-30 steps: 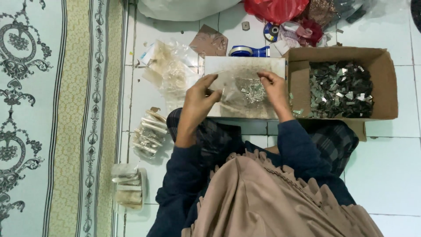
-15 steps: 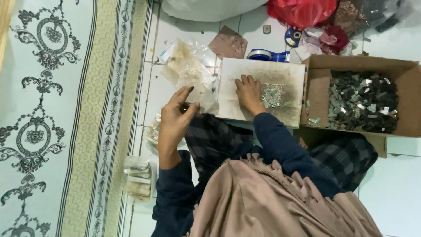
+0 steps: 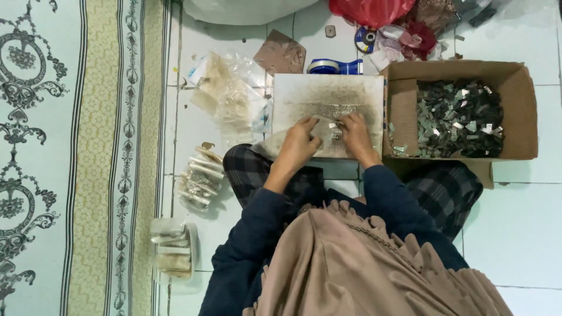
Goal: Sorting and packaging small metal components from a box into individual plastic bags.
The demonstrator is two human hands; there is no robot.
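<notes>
Both hands meet on the flat board [image 3: 328, 96]: left hand [image 3: 301, 143] pinching a clear bag [image 3: 275, 143], right hand [image 3: 354, 131] fingers closed on small metal pieces [image 3: 335, 131], bagging step seemingly underway, box of pieces [image 3: 459, 117] just right of right hand.

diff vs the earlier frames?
Left hand came back from the floor beside the knee to the board, joining the right hand on a clear bag of small metal pieces. Cardboard box and filled bags unchanged.
</notes>
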